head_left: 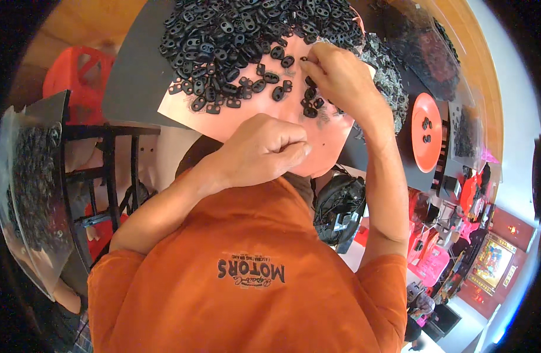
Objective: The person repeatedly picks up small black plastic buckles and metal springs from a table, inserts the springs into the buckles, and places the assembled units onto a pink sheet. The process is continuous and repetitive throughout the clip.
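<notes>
Reaching out over the pink sheet (223, 120), your right hand (335, 73) has its fingertips (309, 59) pinched narrow on one small black plastic piece (304, 59), right at the fringe of the big heap of black pieces (235, 29) that covers the far part of the sheet. Your left hand (264, 147) sits at the sheet's near edge, curled into a loose fist with the fingers folded in (whether anything is inside it, you cannot tell from this view). A scatter of loose black pieces (264, 79) lies on the bare pink between the heap and your two hands, some just beside your right wrist. The pink sheet rests on a dark tabletop (132, 76). Toward the tabletop's right edge stands a round red dish (426, 156) with a couple of black pieces in it, and beyond it, at the far right corner, a clear bag of dark parts (423, 47). Off the left edge, a clear curved tray (32, 194) holds more dark pieces.
</notes>
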`<state>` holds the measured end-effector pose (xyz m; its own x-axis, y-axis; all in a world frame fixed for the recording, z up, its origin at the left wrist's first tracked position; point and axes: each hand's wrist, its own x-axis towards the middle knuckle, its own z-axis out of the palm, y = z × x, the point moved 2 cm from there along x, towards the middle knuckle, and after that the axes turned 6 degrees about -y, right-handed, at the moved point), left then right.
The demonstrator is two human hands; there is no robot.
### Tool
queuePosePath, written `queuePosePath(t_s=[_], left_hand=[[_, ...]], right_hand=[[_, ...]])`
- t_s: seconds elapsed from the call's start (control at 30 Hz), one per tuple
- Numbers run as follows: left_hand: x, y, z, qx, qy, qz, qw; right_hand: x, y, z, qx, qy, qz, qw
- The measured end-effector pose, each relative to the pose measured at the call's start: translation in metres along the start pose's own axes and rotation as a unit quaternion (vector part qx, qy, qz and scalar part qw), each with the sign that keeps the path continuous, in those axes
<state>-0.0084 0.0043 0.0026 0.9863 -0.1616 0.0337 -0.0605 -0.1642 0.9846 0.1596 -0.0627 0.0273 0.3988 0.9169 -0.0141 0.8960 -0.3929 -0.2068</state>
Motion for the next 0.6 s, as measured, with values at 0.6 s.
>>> queuePosePath(t_s=[0.6], left_hand=[[0.0,0.005,0.004,-0.016,0.049,0.013,0.999]], right_hand=[[-0.017,0.009,-0.001,0.071,0.066,0.008,0.995]])
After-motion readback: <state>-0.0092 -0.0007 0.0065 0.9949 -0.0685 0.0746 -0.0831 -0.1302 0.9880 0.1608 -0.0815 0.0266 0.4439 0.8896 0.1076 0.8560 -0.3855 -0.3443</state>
